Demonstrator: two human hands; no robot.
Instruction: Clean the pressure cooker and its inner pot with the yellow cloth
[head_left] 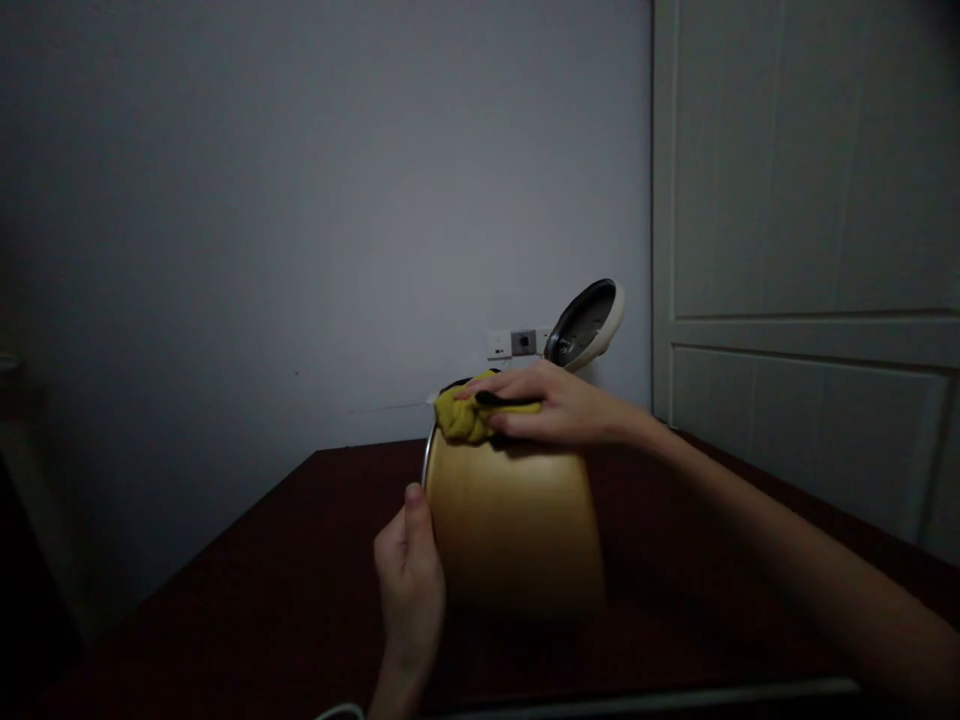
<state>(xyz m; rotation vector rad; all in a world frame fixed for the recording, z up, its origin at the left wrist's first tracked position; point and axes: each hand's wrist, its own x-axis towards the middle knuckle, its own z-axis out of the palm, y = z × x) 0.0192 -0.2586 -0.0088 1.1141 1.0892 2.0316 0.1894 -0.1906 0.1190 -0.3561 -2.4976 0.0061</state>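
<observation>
A golden rice cooker inner pot [517, 530] is tipped on its side over the dark red table, its silvery rim facing left. My left hand [411, 565] grips that rim, thumb on the edge and the other fingers hidden behind or inside. Folded in my right hand [551, 400] is a yellow cloth [465, 415] with a dark edge. It presses on the upper outside of the pot, close to the rim. Behind the hands rises the open lid [589, 325] of a rice cooker, whose body is mostly hidden.
The dark red table [300, 540] reaches back to a pale wall [300, 200] with socket plates [510, 344]. A panelled white door [810, 200] stands along the right side. Part of a white cable [341, 711] shows at the bottom edge.
</observation>
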